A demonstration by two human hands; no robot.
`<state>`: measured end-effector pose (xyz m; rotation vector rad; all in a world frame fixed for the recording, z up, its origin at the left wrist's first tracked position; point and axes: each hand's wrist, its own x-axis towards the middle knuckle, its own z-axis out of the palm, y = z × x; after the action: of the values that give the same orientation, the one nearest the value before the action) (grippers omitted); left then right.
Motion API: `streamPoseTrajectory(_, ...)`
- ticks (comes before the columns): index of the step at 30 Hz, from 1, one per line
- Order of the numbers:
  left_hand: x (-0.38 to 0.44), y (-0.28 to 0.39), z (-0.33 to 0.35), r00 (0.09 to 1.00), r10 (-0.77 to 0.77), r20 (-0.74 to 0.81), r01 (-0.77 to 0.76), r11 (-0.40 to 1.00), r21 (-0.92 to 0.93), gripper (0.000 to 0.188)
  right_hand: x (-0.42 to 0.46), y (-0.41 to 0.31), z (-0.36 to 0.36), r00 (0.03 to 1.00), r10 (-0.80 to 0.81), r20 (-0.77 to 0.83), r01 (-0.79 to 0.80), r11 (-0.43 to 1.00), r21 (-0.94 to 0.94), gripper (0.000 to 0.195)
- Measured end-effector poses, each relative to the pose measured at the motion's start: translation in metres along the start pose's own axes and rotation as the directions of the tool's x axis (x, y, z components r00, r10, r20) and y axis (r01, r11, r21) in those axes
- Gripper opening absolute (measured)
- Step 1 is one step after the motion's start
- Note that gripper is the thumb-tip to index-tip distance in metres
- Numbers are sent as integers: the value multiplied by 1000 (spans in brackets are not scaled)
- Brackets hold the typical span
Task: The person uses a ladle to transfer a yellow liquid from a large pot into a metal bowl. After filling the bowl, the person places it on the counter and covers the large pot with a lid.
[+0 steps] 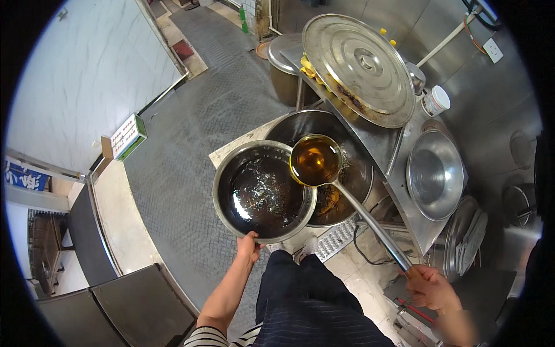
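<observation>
My left hand [248, 248] grips the near rim of a steel basin [265, 191], which holds a dark liquid with shiny specks on its surface. In my right hand [430, 286] is the wooden end of a long-handled steel ladle [368, 219]. Amber liquid, like oil, fills the ladle's bowl [315, 159], which hangs over the right rim of the basin. Below and behind them stands a large deep pot [362, 191] with dark contents and a brownish patch in it. The basin and the ladle hide part of that pot.
A steel table [405, 204] on the right carries a large round lid [360, 65], a steel bowl [435, 173] and a white tub [436, 100]. Behind is a lidded stockpot [284, 73]. Grey matting [173, 173] covers the floor at left; a carton [128, 136] stands by the wall.
</observation>
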<state>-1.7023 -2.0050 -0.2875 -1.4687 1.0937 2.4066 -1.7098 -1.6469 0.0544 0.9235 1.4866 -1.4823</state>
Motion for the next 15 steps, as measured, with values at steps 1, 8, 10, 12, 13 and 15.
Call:
streamPoseTrajectory(1, -3, 2, 2, 1000, -1, -30, 1, 1000, 11, 27, 2, 3, 4, 1000, 9, -6, -9, 1000, -29, 21)
streamPoseTrajectory(8, -6, 3, 8, 999, 2, -41, -1, 1000, 31, 22, 14, 51, -8, 951, -305, -57, 244, 849, -468, 32)
streamPoseTrajectory(10, 2, -2, 1, 1000, -8, 2, 8, 1000, 18, 18, 11, 64, -11, 885, -461, -67, 314, 697, -645, 38)
streamPoseTrajectory(12, 6, -5, -3, 999, -31, -25, 31, 1000, 5, 24, 8, 66, -9, 847, -527, -72, 298, 583, -756, 42)
streamPoseTrajectory(13, 6, -3, -3, 998, -39, -42, 39, 999, -1, 28, 4, 58, -1, 852, -518, -82, 264, 558, -786, 43)
streamPoseTrajectory(15, 1, 1, -1, 998, -32, -56, 33, 999, 18, 28, 3, 58, 0, 827, -558, -70, 252, 479, -841, 44)
